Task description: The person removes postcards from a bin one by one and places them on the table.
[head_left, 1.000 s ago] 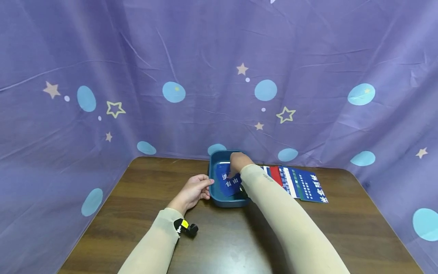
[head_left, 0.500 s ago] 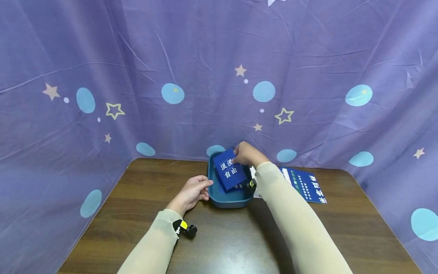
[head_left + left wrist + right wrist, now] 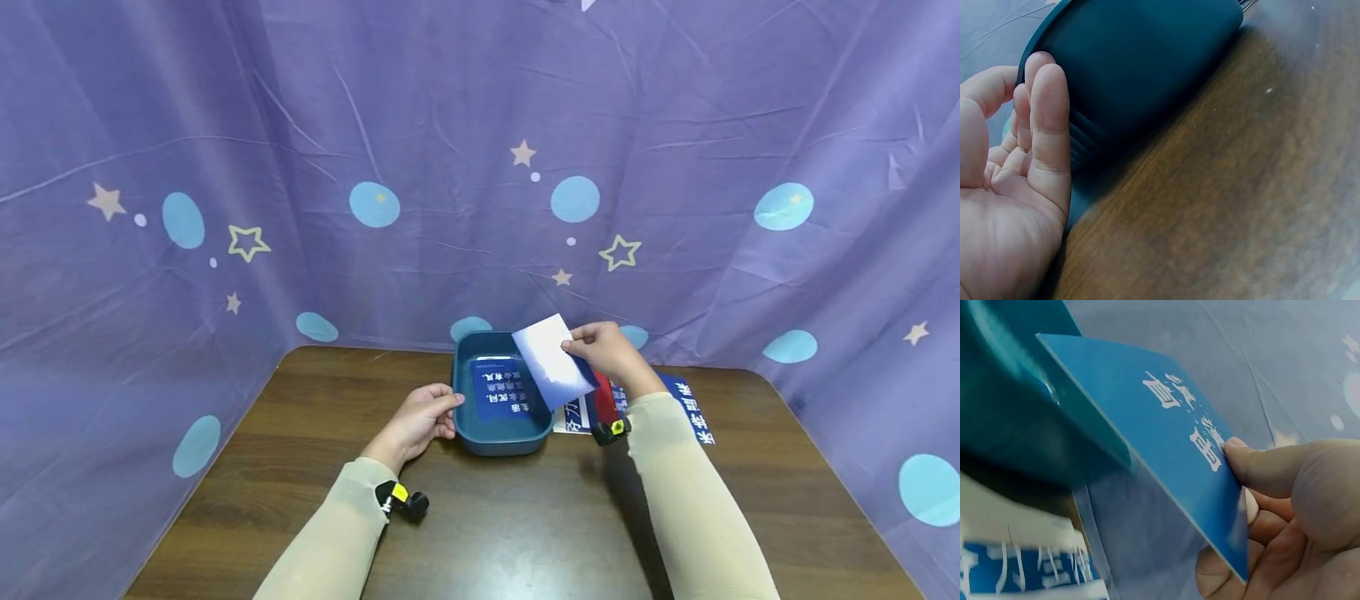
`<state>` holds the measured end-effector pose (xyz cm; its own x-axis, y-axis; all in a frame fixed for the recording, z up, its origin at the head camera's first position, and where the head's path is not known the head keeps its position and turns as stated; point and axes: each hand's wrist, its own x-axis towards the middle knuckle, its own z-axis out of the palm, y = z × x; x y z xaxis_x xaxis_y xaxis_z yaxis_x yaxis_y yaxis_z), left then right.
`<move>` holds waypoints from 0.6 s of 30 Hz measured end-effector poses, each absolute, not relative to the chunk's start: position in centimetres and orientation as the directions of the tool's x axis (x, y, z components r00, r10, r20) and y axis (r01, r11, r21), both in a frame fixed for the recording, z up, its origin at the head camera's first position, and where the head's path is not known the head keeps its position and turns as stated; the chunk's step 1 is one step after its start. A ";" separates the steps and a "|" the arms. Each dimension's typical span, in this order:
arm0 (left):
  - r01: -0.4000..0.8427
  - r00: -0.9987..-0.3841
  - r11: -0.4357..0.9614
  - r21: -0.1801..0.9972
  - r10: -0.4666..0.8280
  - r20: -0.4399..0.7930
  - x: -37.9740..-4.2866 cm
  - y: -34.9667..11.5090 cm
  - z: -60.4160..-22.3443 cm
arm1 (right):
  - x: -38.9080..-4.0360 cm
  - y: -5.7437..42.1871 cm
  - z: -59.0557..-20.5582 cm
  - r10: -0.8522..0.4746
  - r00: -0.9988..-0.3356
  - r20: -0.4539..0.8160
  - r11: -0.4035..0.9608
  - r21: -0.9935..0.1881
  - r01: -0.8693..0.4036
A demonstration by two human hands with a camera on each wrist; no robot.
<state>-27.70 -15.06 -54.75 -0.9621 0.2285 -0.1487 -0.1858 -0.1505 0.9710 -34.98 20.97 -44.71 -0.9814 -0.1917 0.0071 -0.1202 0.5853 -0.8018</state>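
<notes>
My left hand holds the left rim of a teal plastic box, its thumb at the rim and its fingers along the outer wall. My right hand pinches a card by its edge, between thumb and fingers. The card is raised and tilted above the box's right side. It shines white with glare in the head view, while the right wrist view shows a blue face with white characters. Inside the box lies another blue card printed with white characters.
Right of the box, several printed cards overlap on the brown wooden table: a white one, a red one and a blue one. My right forearm partly covers them. A purple patterned curtain hangs behind the table.
My right hand has lifted the blue card out of the box and carried it to the right, turning it. The blue card below it in the box is now uncovered. My left hand stays put.
</notes>
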 end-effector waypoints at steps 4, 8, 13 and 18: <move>-0.184 -0.963 -0.147 0.972 0.225 -0.148 -27.8 -14.9 -54.8 | -34.2 24.0 -45.5 -0.099 -0.994 0.040 0.574 -0.814 -0.090; -0.188 -0.964 -0.148 0.971 0.218 -0.153 -28.1 -14.7 -54.9 | -33.3 27.2 -46.0 0.015 -0.999 0.050 0.582 -0.813 -0.032; -0.181 -0.966 -0.151 0.972 0.213 -0.146 -28.3 -14.6 -55.1 | -32.6 31.0 -46.4 0.116 -0.991 0.067 0.601 -0.799 0.016; -0.184 -0.967 -0.149 0.971 0.206 -0.152 -28.2 -14.8 -55.2 | -32.0 34.7 -46.9 0.212 -0.977 0.038 0.617 -0.780 0.103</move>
